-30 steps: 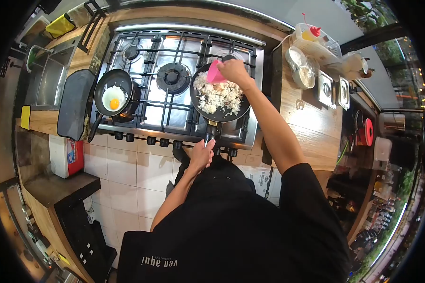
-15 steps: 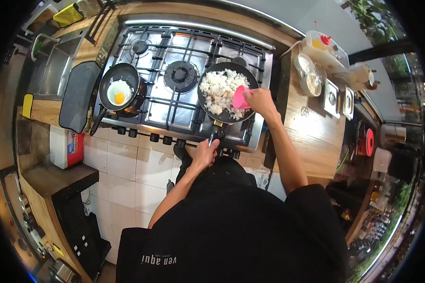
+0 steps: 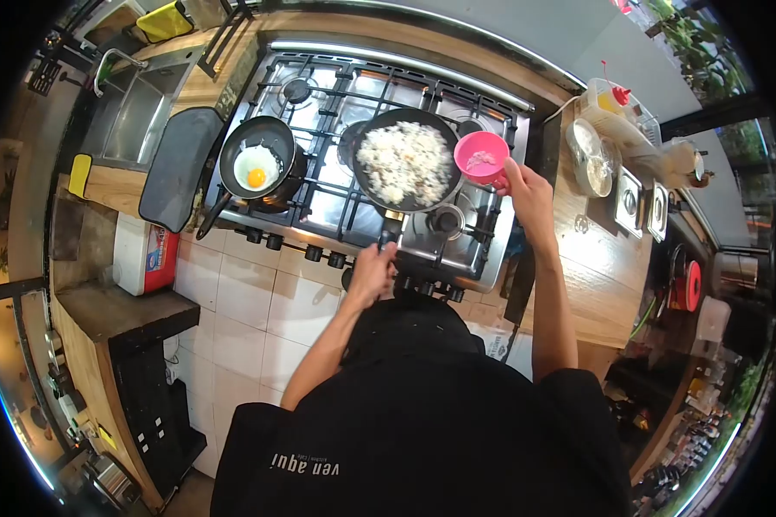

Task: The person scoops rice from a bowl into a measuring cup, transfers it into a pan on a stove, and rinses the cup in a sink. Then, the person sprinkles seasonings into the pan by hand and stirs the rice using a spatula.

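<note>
Probably rice (image 3: 405,164), blurred in the pan (image 3: 418,117), single grains indistinct.

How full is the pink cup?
The cup is nearly empty: its open mouth shows a few pale bits, with bare pink around them.

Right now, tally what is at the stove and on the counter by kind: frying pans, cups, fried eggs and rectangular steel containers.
Frying pans: 2
Pink cup: 1
Fried egg: 1
Rectangular steel containers: 2
Total: 6
</note>
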A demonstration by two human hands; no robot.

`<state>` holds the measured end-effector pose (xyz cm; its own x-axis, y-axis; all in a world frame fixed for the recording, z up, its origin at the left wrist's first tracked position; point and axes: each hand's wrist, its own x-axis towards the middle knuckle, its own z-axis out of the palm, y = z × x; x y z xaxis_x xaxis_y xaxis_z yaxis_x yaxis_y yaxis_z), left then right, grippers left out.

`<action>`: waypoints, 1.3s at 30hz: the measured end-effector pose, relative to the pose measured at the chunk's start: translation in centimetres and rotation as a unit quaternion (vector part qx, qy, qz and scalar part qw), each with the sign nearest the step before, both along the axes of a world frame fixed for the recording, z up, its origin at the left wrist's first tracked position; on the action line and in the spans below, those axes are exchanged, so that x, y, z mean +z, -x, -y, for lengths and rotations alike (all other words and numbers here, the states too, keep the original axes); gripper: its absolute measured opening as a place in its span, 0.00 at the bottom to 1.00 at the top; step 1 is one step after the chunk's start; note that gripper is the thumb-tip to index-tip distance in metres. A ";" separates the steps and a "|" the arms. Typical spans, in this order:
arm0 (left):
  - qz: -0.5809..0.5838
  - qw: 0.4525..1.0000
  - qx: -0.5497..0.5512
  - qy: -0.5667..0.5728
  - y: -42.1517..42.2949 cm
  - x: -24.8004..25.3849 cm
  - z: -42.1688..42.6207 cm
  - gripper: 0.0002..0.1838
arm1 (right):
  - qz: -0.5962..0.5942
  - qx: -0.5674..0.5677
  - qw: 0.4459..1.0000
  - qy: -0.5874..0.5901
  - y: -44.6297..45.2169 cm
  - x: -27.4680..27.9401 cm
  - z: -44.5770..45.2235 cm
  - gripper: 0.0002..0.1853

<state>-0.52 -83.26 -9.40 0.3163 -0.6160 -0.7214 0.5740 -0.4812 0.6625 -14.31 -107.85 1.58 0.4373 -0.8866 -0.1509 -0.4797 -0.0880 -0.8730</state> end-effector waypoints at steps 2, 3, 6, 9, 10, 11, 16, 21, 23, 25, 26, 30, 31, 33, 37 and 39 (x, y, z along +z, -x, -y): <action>0.018 1.000 -0.002 0.005 -2.8 -1.1 -0.2 0.18 | 0.060 -0.021 0.997 -0.032 0.6 -0.7 -0.5 0.21; 0.015 1.000 0.001 0.001 -4.1 -1.2 -0.2 0.18 | 0.117 -0.041 0.990 -0.070 0.7 -1.1 -0.7 0.21; 0.043 0.999 -0.003 0.014 -6.8 -1.9 -0.3 0.18 | 0.278 -0.077 0.933 -0.215 0.2 -1.2 -1.3 0.20; 0.063 0.997 -0.015 0.034 -7.9 -2.3 -0.5 0.19 | 0.382 -0.047 0.882 -0.271 -1.4 -1.2 -1.2 0.15; 0.072 0.996 -0.023 0.038 -8.2 -2.1 -0.5 0.18 | 0.406 -0.034 0.873 -0.267 -2.4 -1.0 -1.5 0.13; 0.078 0.996 -0.028 0.041 -8.3 -2.1 -0.7 0.18 | 0.413 -0.020 0.872 -0.261 -3.4 -0.6 -1.8 0.11; 0.036 0.997 -0.060 -0.015 -9.5 -0.1 -3.9 0.30 | 0.418 0.021 0.852 -0.314 -9.2 -5.3 -1.8 0.11; -0.137 0.984 0.030 0.107 -9.9 -1.4 -11.2 0.27 | 0.413 -0.017 0.849 -0.330 -8.9 -6.8 -5.0 0.11; -0.153 0.978 0.052 0.132 -9.4 -0.5 -12.6 0.22 | 0.403 -0.047 0.861 -0.308 -7.7 -6.9 -6.0 0.11; -0.139 0.980 0.018 0.141 -9.3 -1.3 -13.2 0.21 | 0.390 -0.077 0.871 -0.289 -6.3 -7.4 -7.4 0.12; -0.119 0.983 -0.017 0.141 -9.6 -1.8 -13.4 0.21 | 0.381 -0.112 0.875 -0.278 -5.9 -7.8 -8.5 0.13; -0.029 0.990 -0.116 0.069 -10.8 -0.4 -9.7 0.19 | 0.393 -0.165 0.876 -0.225 -5.1 -8.6 -14.8 0.13; 0.020 0.980 -0.179 0.084 -11.2 -0.5 -9.2 0.19 | 0.393 -0.195 0.869 -0.228 -5.1 -8.5 -16.6 0.14; 0.059 0.960 -0.250 0.110 -11.3 -2.1 -9.5 0.18 | 0.377 -0.266 0.860 -0.217 -5.2 -8.1 -20.2 0.15; -0.088 0.981 -0.087 0.150 -9.9 -4.9 -11.7 0.11 | 0.372 -0.266 0.869 -0.189 -5.8 -6.2 -25.9 0.14; -0.077 0.988 -0.007 0.136 -10.7 -4.7 -11.7 0.06 | 0.368 -0.281 0.870 -0.170 -6.8 -5.3 -27.7 0.14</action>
